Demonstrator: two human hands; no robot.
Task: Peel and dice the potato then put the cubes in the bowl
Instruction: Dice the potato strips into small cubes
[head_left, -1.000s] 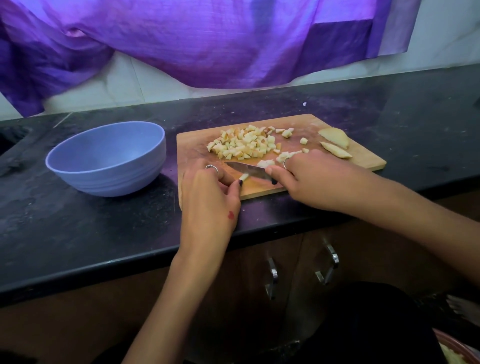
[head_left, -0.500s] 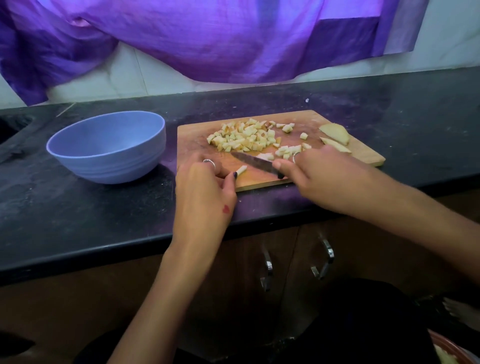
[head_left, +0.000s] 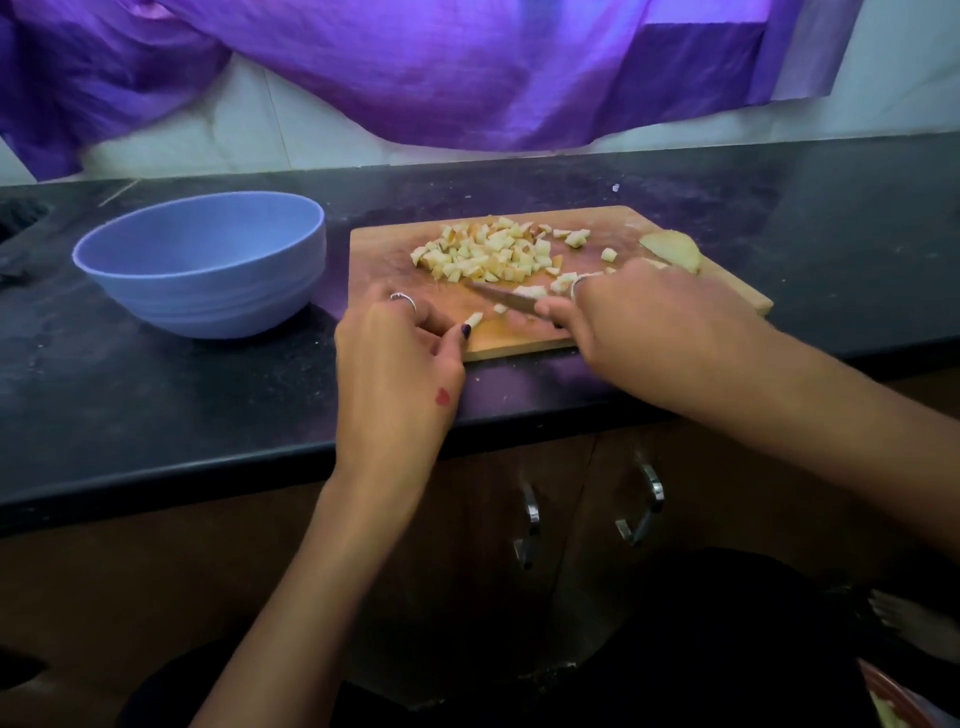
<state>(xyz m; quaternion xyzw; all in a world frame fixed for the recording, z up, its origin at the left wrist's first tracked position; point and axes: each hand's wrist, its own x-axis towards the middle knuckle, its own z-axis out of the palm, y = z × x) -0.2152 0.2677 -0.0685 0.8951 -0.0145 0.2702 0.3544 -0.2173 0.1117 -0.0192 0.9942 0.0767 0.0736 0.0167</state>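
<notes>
A wooden cutting board (head_left: 670, 228) lies on the black counter. A heap of potato cubes (head_left: 493, 254) covers its far middle. My right hand (head_left: 644, 322) grips a knife (head_left: 506, 297) by the handle, blade lying low and pointing left over the board. My left hand (head_left: 397, 358) rests at the board's near left corner, thumb and fingers pinching a small potato strip (head_left: 474, 318). An uncut potato slice (head_left: 670, 248) lies at the board's far right, partly behind my right hand. The blue bowl (head_left: 208, 270) stands left of the board with nothing visible inside.
A purple cloth (head_left: 441, 67) hangs on the wall behind the counter. The black counter (head_left: 831, 218) runs wide to the right. Cabinet doors with metal handles (head_left: 530, 512) are below the counter edge. A sink edge shows at far left.
The knife tip has swung from near the left thumb up toward the cube heap. The potato strip under my left fingers looks shorter. The camera has shifted slightly.
</notes>
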